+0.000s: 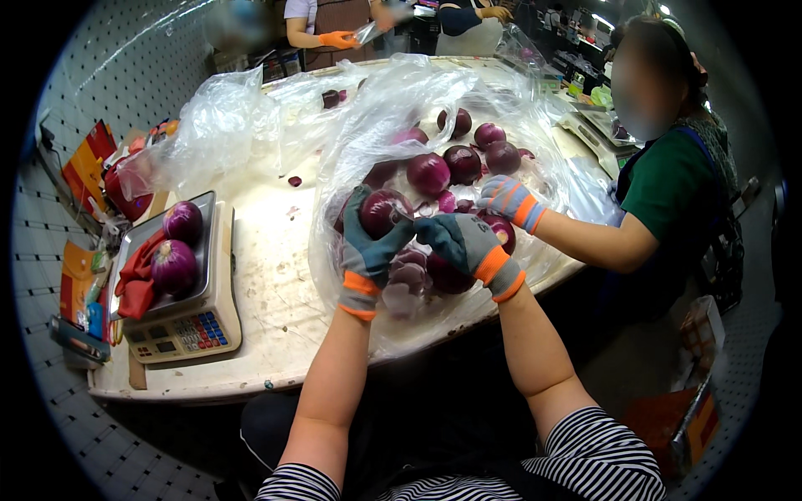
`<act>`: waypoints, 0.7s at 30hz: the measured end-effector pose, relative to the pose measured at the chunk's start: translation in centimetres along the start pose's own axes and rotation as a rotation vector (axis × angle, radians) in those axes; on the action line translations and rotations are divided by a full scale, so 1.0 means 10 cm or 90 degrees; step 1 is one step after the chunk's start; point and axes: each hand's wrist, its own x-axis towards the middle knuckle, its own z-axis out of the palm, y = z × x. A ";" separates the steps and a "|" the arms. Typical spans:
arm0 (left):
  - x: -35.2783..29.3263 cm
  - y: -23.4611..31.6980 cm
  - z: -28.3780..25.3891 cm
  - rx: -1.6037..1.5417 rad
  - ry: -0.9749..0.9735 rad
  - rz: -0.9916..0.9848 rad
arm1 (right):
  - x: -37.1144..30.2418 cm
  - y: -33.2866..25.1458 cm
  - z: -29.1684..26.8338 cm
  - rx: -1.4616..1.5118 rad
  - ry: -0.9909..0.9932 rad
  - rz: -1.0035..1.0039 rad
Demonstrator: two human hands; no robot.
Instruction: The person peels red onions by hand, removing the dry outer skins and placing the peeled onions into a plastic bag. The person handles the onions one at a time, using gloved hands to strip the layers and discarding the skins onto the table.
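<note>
In its grey glove with an orange cuff, my left hand (369,238) is closed around a red onion (385,212). My right hand (465,240), gloved the same way, is closed close to the onion's right side. A thin dark sliver shows between its fingertips and the onion; whether it is a blade or peel I cannot tell. Several more red onions (428,174) lie on a clear plastic sheet (359,142) beyond my hands. Loose purple skins (403,292) are heaped below them.
At left stands a weighing scale (219,288) with two red onions (175,265) and a red cloth (140,275) on its tray. A co-worker's gloved hand (511,203) reaches in from the right. Other people stand beyond the table (276,334).
</note>
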 end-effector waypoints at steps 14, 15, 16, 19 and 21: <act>-0.01 -0.04 0.00 0.133 0.035 0.097 | 0.04 -0.19 0.29 0.057 0.110 0.152; -0.01 -0.02 0.01 0.173 0.043 0.117 | 0.05 -0.20 0.31 0.048 0.122 0.171; -0.02 0.00 0.02 0.212 0.052 0.138 | 0.07 -0.21 0.33 0.039 0.135 0.191; -0.01 0.04 0.09 0.164 0.070 0.130 | 0.12 -0.22 0.36 -0.130 0.146 0.194; 0.01 0.09 0.09 0.162 0.059 0.112 | 0.17 -0.16 0.42 -0.167 0.186 0.168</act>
